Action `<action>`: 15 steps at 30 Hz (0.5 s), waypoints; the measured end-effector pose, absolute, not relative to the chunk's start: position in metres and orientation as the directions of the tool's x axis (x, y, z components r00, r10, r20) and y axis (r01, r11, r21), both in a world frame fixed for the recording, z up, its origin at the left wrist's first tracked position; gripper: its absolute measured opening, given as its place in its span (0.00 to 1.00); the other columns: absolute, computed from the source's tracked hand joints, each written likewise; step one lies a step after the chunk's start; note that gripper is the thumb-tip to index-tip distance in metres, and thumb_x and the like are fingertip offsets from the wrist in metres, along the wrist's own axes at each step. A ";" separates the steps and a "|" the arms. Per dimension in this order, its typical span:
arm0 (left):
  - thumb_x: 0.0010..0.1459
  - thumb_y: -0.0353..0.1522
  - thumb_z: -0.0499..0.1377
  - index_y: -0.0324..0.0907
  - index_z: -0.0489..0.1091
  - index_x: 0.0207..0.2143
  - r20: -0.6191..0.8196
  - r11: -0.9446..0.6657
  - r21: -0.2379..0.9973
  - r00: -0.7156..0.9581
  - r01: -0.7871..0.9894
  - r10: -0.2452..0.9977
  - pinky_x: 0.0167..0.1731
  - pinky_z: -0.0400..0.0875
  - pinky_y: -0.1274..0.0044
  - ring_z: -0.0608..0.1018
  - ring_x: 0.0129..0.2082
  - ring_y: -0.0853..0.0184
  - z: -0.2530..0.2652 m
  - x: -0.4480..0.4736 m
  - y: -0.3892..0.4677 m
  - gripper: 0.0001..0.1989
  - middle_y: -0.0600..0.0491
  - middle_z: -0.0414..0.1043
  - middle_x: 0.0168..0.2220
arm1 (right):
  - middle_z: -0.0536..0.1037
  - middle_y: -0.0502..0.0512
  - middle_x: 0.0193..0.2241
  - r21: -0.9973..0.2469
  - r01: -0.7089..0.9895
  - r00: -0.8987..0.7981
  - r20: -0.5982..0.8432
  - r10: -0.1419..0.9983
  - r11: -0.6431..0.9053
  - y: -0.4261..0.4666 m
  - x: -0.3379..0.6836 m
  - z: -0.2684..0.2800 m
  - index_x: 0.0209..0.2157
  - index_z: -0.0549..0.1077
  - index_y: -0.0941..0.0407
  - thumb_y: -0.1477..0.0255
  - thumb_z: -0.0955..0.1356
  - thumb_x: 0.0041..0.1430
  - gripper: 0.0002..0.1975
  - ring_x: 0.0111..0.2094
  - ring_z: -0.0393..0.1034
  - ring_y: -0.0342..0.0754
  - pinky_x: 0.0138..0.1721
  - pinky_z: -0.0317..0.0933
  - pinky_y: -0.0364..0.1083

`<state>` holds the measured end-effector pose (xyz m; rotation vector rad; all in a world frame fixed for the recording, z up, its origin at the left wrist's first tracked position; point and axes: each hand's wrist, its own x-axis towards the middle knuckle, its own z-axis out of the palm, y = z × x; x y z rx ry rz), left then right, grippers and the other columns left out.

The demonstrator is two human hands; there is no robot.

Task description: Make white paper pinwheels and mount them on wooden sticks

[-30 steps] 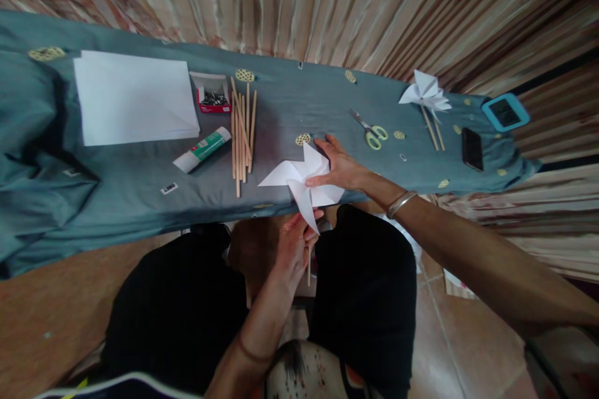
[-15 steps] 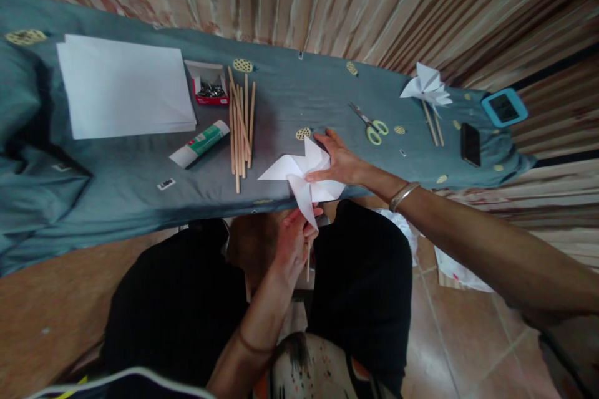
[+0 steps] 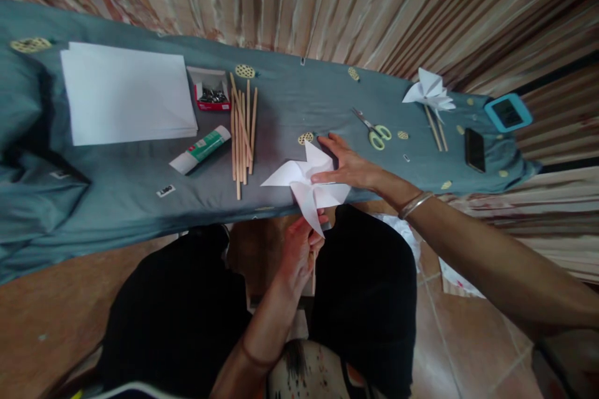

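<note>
A white paper pinwheel (image 3: 306, 190) is held over the table's front edge, its pointed blades spread out. My left hand (image 3: 299, 246) is closed below it around a thin wooden stick (image 3: 314, 271), whose lower end shows under the fist. The stick's upper part is hidden by paper and fingers. At the pinwheel's right side, my right hand (image 3: 349, 165) has its thumb pressed near the centre of the paper. Its other fingers reach past the upper blade, partly behind it, so the paper lies between thumb and fingers.
On the blue-grey cloth (image 3: 140, 165) lie paper sheets (image 3: 128, 93), an open box of small metal pins (image 3: 211, 96), a glue tube (image 3: 201, 149) and several wooden sticks (image 3: 241, 137). Rightward are scissors (image 3: 374, 131), finished pinwheels (image 3: 428, 93), a phone (image 3: 475, 149) and a blue-framed device (image 3: 508, 112).
The whole view has shifted slightly, with table items sitting a little lower in the picture. Both hands keep their hold on the pinwheel and stick; the pinwheel has barely turned, if at all.
</note>
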<state>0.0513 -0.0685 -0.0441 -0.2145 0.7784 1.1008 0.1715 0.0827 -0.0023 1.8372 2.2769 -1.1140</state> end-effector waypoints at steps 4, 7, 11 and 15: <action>0.36 0.30 0.70 0.33 0.77 0.26 -0.643 0.439 0.217 0.211 -0.872 0.736 0.15 0.40 0.85 0.53 0.13 0.85 -0.045 0.051 -0.070 0.12 0.52 0.74 0.21 | 0.46 0.62 0.70 -0.591 0.801 -0.348 -0.340 0.874 0.089 0.083 0.180 -0.008 0.66 0.57 0.53 0.53 0.76 0.40 0.53 0.70 0.38 0.63 0.67 0.38 0.62; 0.36 0.28 0.70 0.33 0.76 0.27 -0.660 0.440 0.218 0.201 -0.871 0.724 0.14 0.41 0.86 0.54 0.13 0.85 -0.045 0.051 -0.069 0.12 0.51 0.76 0.23 | 0.55 0.60 0.68 -0.651 0.740 -0.379 -0.197 0.904 0.169 0.079 0.183 -0.008 0.62 0.64 0.51 0.54 0.75 0.46 0.42 0.69 0.46 0.60 0.67 0.42 0.61; 0.33 0.28 0.71 0.33 0.76 0.26 -0.678 0.442 0.226 0.185 -0.868 0.711 0.13 0.42 0.86 0.54 0.13 0.85 -0.044 0.052 -0.068 0.14 0.52 0.75 0.22 | 0.58 0.61 0.66 -0.612 0.714 -0.439 -0.012 0.898 0.341 0.066 0.181 0.004 0.50 0.74 0.53 0.62 0.71 0.56 0.21 0.68 0.50 0.58 0.65 0.46 0.61; 0.31 0.28 0.72 0.32 0.76 0.26 -0.681 0.443 0.234 0.180 -0.866 0.710 0.13 0.43 0.87 0.56 0.13 0.85 -0.043 0.053 -0.068 0.16 0.54 0.73 0.21 | 0.60 0.58 0.66 -0.504 0.724 -0.563 -0.036 0.826 0.471 0.052 0.174 0.013 0.37 0.78 0.54 0.69 0.67 0.60 0.08 0.69 0.45 0.60 0.63 0.47 0.65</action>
